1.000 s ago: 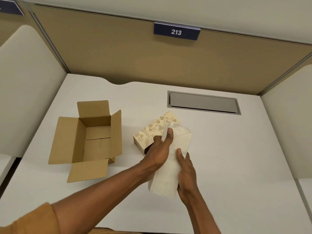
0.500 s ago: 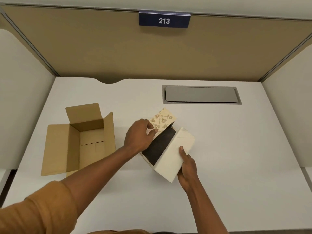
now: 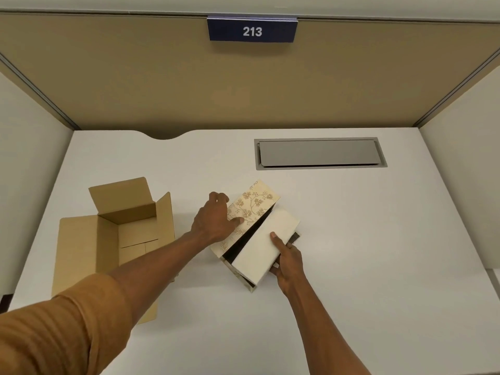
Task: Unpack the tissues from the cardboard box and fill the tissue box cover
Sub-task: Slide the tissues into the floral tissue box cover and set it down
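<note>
A floral cream tissue box cover lies on the white desk with its dark inside showing. My left hand presses flat on its patterned side, thumb along the top. A white stack of tissues sits partly inside the cover, tilted, with its upper part still out. My right hand grips the stack's near right edge. The open cardboard box stands to the left, flaps spread, and looks empty inside.
The white desk is enclosed by tan and white partition walls on three sides. A grey cable hatch is set into the desk at the back right. A blue sign reading 213 hangs on the back wall.
The tissue stack, first held upright in both hands, has gone down into the cover. My left hand has moved off the stack onto the cover's patterned side. The view shifted.
</note>
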Demonstrator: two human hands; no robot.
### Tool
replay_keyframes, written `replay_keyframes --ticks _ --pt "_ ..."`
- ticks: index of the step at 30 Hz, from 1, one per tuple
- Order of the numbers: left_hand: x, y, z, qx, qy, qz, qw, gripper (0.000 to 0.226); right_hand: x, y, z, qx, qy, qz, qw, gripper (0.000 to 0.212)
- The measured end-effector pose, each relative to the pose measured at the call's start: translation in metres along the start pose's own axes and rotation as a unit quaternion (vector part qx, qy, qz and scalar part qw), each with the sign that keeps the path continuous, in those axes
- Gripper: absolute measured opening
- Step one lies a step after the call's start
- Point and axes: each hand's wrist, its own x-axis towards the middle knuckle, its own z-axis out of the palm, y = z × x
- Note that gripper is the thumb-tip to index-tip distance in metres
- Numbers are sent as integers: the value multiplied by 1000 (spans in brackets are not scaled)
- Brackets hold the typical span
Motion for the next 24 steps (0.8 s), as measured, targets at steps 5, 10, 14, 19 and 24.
replay_keyframes --ticks 5,10,14,19,24 --pt "5 1 4 -23 -24 -24 999 61 6 1 9 -9 12 -7 1000 41" --pt "4 4 2 -12 -23 -39 999 58 11 5 16 -8 21 -8 1000 42" --pt "2 8 5 2 -10 -38 999 59 14 9 19 12 22 0 1000 41" --pt "-3 15 10 39 -5 -27 999 59 16 12 21 40 17 4 999 44" --pt "-8 16 14 47 3 -15 999 55 17 14 23 48 24 -1 999 49"
